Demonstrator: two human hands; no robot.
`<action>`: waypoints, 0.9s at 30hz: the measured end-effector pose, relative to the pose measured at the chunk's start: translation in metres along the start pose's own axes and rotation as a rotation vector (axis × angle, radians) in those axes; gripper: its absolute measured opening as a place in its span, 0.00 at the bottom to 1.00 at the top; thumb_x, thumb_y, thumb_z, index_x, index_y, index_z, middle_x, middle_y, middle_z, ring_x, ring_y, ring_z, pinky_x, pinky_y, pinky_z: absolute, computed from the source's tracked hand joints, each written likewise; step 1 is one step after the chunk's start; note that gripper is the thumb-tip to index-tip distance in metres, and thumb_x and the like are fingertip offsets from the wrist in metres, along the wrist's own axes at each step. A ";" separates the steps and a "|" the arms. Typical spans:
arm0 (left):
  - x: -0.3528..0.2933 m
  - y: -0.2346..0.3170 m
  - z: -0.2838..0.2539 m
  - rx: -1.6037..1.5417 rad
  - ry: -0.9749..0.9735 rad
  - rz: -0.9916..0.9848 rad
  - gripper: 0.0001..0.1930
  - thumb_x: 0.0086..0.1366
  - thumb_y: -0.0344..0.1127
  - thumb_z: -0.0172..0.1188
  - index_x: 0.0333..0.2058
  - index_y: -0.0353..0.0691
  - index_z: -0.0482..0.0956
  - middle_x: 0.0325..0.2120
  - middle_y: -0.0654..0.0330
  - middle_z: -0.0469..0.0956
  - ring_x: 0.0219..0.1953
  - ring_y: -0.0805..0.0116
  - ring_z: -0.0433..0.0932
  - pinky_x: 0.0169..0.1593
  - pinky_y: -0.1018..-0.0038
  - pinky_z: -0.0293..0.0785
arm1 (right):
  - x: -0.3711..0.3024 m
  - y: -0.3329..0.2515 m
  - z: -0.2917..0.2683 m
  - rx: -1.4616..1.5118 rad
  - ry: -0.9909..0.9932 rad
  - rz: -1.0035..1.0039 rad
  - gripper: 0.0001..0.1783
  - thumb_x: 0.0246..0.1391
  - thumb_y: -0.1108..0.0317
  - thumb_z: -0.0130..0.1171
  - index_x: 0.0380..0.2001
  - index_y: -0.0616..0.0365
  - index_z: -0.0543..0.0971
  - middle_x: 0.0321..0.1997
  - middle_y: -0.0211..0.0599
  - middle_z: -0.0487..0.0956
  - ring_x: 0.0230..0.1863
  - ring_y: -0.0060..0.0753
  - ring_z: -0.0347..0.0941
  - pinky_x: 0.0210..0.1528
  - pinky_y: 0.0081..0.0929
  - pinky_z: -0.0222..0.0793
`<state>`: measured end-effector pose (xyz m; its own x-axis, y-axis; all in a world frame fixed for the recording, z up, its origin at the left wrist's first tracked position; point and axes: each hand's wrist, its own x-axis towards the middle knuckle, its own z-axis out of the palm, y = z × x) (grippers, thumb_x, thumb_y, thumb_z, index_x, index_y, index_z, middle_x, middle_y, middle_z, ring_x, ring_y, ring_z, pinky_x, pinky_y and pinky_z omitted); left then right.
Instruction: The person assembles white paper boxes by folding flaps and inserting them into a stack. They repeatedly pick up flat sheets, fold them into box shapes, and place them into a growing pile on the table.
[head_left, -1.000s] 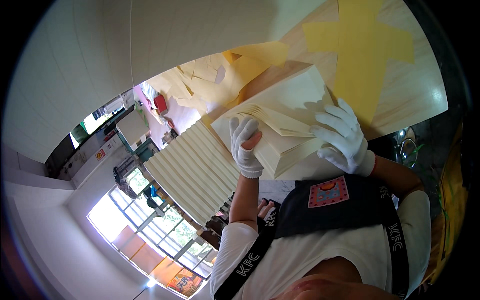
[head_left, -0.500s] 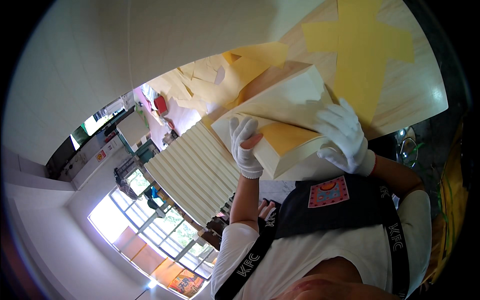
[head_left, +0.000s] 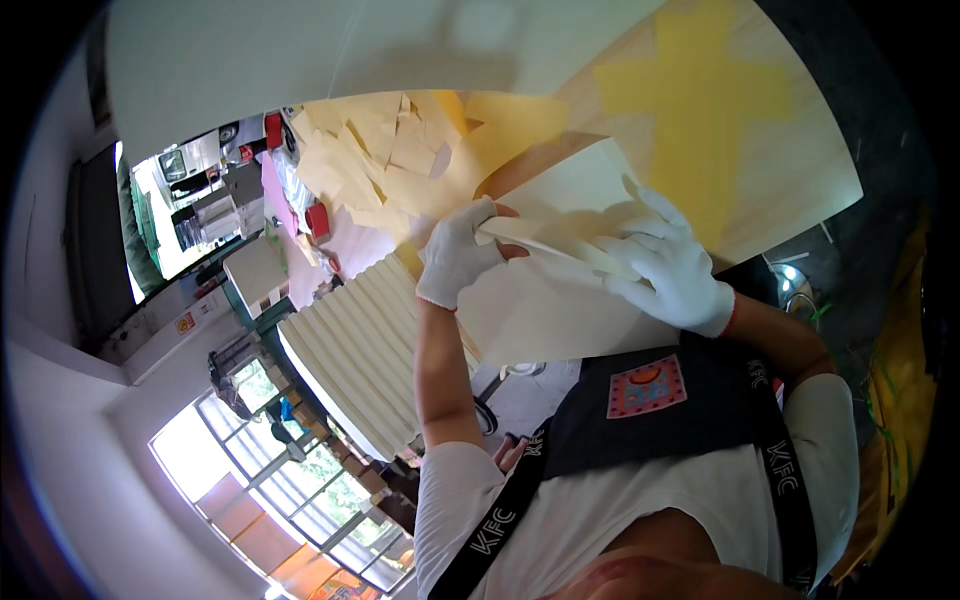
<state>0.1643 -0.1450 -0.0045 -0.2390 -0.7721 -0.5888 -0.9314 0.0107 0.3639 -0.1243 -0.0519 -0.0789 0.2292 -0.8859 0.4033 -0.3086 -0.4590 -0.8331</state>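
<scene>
A large cream paperboard piece [head_left: 530, 310] lies before me, its surface partly shaded, with a narrow strip of it raised as a fold across the middle. My left hand [head_left: 462, 250], in a white glove with bare fingertips showing, pinches the left end of this strip. At the strip's other end is my right hand [head_left: 672, 272], gloved in white, its thumb on the near side and fingers on the far side; one finger stretches away from the strip. The exact grip of the right hand is partly hidden. The board's underside is out of sight.
Beyond the board is a pile of yellow-tan paper pieces [head_left: 400, 150]. A yellow cross-shaped sheet [head_left: 690, 90] lies on the wooden table [head_left: 815, 150] at the far right. Leftward stands a stack of cream ridged boards [head_left: 350, 340]. A pale panel [head_left: 250, 60] spans the top.
Earlier the board was folded up with its yellow inside showing; now it lies flatter and cream-side up. My left hand has moved leftward and pinches the raised strip; my right hand has come inward.
</scene>
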 end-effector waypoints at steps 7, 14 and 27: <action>-0.033 0.003 0.031 -0.105 0.427 0.189 0.47 0.46 0.33 0.80 0.66 0.41 0.67 0.55 0.51 0.78 0.50 0.62 0.81 0.54 0.66 0.77 | -0.003 -0.020 0.002 0.017 -0.245 0.376 0.28 0.52 0.54 0.67 0.52 0.57 0.75 0.38 0.49 0.82 0.44 0.53 0.81 0.59 0.41 0.70; -0.156 0.031 0.157 0.012 0.467 0.524 0.61 0.50 0.60 0.76 0.70 0.24 0.52 0.69 0.34 0.56 0.71 0.37 0.57 0.71 0.50 0.56 | 0.034 -0.041 0.006 0.648 -0.343 0.900 0.33 0.55 0.45 0.58 0.56 0.56 0.68 0.35 0.33 0.74 0.33 0.24 0.70 0.34 0.27 0.67; -0.199 -0.032 0.117 -1.086 1.286 0.243 0.13 0.67 0.29 0.64 0.48 0.29 0.79 0.37 0.56 0.83 0.35 0.72 0.78 0.42 0.74 0.76 | 0.016 -0.103 0.082 0.369 -0.102 0.339 0.31 0.64 0.43 0.54 0.60 0.53 0.74 0.57 0.40 0.78 0.51 0.41 0.77 0.55 0.34 0.72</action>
<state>0.2096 0.0824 0.0164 0.5313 -0.8017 0.2740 -0.1762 0.2118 0.9613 -0.0129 -0.0136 -0.0175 0.2674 -0.9615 0.0631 -0.0389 -0.0762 -0.9963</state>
